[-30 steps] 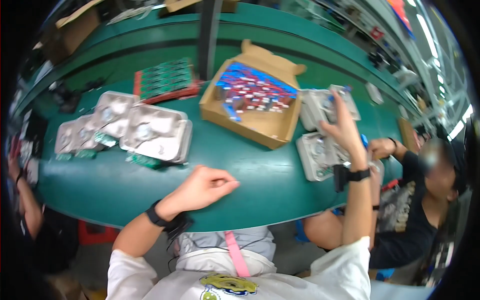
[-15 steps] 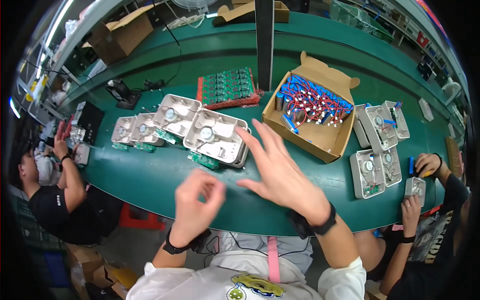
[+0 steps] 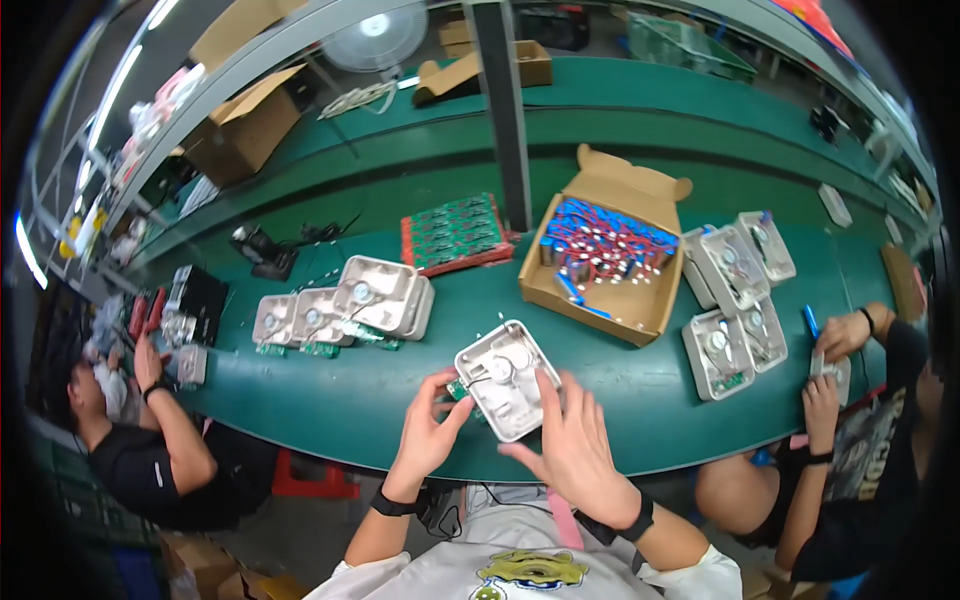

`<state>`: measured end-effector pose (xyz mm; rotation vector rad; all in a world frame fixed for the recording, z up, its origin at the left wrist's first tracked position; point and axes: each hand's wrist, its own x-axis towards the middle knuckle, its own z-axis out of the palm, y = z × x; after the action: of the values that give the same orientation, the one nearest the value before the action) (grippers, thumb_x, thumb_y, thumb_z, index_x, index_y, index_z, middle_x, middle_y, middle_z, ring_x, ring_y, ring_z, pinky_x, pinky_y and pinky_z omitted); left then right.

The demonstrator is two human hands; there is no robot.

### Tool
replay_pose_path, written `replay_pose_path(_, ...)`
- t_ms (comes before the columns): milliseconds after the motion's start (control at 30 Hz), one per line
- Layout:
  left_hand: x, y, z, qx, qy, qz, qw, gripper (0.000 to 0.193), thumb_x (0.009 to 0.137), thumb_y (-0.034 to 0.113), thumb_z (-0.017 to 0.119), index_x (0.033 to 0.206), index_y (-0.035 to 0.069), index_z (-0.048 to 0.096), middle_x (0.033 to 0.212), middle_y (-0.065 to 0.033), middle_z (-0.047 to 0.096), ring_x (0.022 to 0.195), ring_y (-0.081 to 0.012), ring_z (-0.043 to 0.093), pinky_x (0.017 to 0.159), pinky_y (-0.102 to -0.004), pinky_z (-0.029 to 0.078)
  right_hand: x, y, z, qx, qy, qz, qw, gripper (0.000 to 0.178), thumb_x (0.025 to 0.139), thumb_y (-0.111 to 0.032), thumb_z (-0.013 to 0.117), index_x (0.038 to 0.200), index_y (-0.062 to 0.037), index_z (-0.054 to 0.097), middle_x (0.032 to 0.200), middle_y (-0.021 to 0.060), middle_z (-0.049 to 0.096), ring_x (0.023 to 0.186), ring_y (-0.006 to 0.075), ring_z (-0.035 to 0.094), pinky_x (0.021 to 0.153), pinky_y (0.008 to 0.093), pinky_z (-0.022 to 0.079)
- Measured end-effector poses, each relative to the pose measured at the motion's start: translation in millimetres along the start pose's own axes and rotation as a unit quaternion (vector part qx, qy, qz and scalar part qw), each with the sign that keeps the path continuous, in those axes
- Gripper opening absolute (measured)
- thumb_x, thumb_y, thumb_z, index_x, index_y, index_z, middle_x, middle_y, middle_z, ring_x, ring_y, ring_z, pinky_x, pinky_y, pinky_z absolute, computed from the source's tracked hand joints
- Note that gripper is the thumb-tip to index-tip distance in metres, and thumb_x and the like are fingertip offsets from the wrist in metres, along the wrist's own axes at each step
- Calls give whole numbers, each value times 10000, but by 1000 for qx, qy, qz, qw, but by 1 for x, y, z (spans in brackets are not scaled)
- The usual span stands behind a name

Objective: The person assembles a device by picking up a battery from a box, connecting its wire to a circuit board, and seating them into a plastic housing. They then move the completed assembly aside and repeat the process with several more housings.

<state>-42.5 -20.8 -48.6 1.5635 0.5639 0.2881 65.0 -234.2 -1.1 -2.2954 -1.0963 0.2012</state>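
A white plastic housing (image 3: 524, 408) sits tilted on the bench in front of me, its open side up, with a round speaker and thin wires inside. At its left edge hangs a small green circuit board (image 3: 457, 388). My left hand (image 3: 428, 432) has that board between its curled fingers and thumb, beside the housing wall. On the other side, my right hand (image 3: 578, 440) reaches over the right rim with fingers stretched and thumb apart. Its fingertips touch the housing or lie very close to it.
Further housings (image 3: 375, 290) with boards stand at left, more (image 3: 735, 265) at right. A cardboard box (image 3: 640, 300) holds blue batteries with red wires. Green boards (image 3: 455, 235) lie on red wrap behind. Co-workers sit at both sides; one's hand (image 3: 822, 410) handles a housing.
One housing has come from the left stack to the bench before me. Both hands have moved to it, the left now at its board. The view has shifted.
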Motion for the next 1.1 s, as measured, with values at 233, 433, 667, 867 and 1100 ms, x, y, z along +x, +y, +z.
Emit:
replay_pose_path(233, 14, 23, 35, 123, -61, 157, 978, 207, 947, 43, 770, 1138, 2, 699, 1400, -145, 611, 1179, -230, 649, 870, -326, 592, -9, 20, -47, 196, 124, 79, 970, 544, 925, -182, 826, 1360, 47, 593, 1232, 237, 672, 951, 305, 671, 850, 420, 558)
replay_pose_path(433, 14, 39, 37, 224, -82, 182, 954, 176, 925, -20, 759, 1088, -25, 693, 1266, -120, 674, 930, -162, 667, 838, -277, 547, 9, 36, -42, 466, 157, 115, 863, 191, 1027, -84, 713, 1147, 64, 701, 917, 111, 779, 620, 110, 611, 601, 251, 513)
replay_pose_path(667, 12, 33, 29, 153, -90, 77, 981, 192, 905, -43, 792, 1071, -50, 696, 1061, -76, 705, 888, -115, 646, 815, -257, 538, 19, 36, -58, 627, 122, 118, 761, 130, 1035, -50, 686, 1128, 40, 694, 939, 149, 772, 558, 63, 543, 507, 206, 405)
replay_pose_path(867, 12, 35, 31, 136, -95, 65, 984, 213, 925, -50, 784, 1119, -61, 698, 1008, -44, 706, 890, -98, 661, 843, -259, 552, 23, 30, -66, 667, 97, 130, 728, 109, 1027, -41, 686, 1106, 33, 692, 933, 163, 768, 542, 76, 546, 482, 216, 395)
replay_pose_path(1100, 10, 30, 37, 97, -88, 38, 991, 187, 957, -47, 763, 1130, -59, 695, 1027, -40, 710, 915, -97, 681, 870, -265, 562, 17, 26, -67, 650, 54, 160, 741, 81, 1003, -40, 718, 1043, 31, 714, 901, 150, 768, 542, 92, 587, 477, 219, 426)
